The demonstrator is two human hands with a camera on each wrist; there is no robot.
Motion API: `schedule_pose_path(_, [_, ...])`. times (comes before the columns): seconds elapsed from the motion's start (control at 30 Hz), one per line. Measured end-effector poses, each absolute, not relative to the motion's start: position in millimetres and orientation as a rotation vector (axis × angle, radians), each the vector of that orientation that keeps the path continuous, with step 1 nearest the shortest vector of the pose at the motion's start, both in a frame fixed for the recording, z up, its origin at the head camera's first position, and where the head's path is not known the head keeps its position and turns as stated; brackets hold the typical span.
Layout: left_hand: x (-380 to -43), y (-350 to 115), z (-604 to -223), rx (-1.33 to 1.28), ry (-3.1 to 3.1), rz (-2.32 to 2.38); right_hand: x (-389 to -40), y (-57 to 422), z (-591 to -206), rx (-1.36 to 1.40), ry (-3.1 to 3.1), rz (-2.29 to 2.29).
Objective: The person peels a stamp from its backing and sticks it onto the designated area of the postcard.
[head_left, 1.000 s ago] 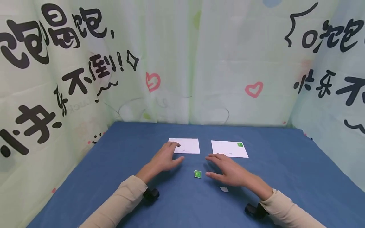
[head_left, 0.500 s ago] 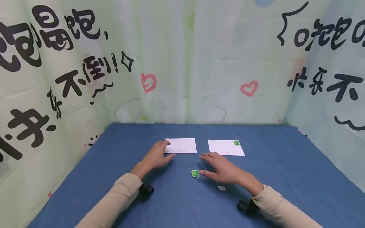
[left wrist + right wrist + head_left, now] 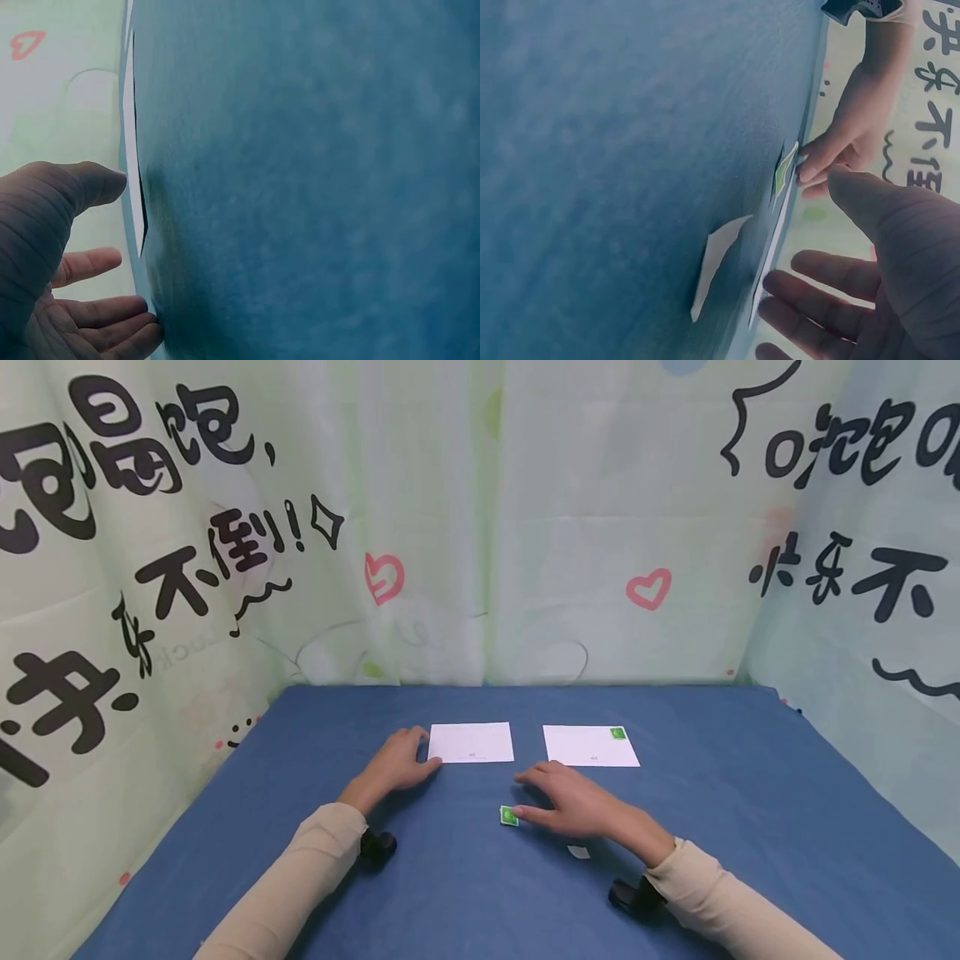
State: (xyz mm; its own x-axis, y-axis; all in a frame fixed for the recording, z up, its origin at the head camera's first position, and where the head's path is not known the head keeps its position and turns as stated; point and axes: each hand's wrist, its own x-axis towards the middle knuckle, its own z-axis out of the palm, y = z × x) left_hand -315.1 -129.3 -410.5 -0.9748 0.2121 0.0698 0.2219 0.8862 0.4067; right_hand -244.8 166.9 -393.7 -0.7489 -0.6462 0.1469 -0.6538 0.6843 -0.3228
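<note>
My left hand [image 3: 393,762] is beside the left edge of a plain white envelope-like card [image 3: 471,742], fingers relaxed, with the thumb tip right at its lower left corner. My right hand [image 3: 573,802] hovers low over the cloth, fingers loosely extended and holding nothing. In the head view its thumb tip overlaps the edge of a small green stamp [image 3: 507,817]. That stamp shows tilted beyond a curled white paper scrap [image 3: 716,259] in the right wrist view. A second white card [image 3: 588,747] lies beyond the right fingers, with a green stamp [image 3: 617,733] in its upper right corner.
A blue cloth [image 3: 465,893] covers the table. Printed curtains [image 3: 562,527] enclose the back and both sides. Black wrist cameras [image 3: 378,846] hang under both cuffs.
My left hand has slid left off the left card to its edge. My right hand has come left, so its thumb now overlaps the loose stamp. The head view has shifted slightly.
</note>
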Motion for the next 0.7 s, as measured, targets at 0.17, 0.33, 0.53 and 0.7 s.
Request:
schedule_pose_path(0.17, [-318.8, -129.4, -409.9, -0.34, -3.052, -0.624, -249.0, 163.5, -392.9, 1.146, -2.85, 0.564])
schedule_pose_path(0.33, [-321.9, -127.7, -408.9, -0.335, -3.078, -0.536, -252.2, 160.1, -392.3, 1.181, -2.854, 0.599])
schedule_pose_path(0.53, [-323.3, -123.3, -404.8, -0.304, -3.115, -0.471, -252.5, 155.1, -392.5, 1.122, -2.902, 0.619])
schedule_pose_path(0.7, [-324.0, -121.5, -402.0, -0.31, -3.129, -0.451, -253.0, 152.6, -392.5, 1.068, -2.95, 0.618])
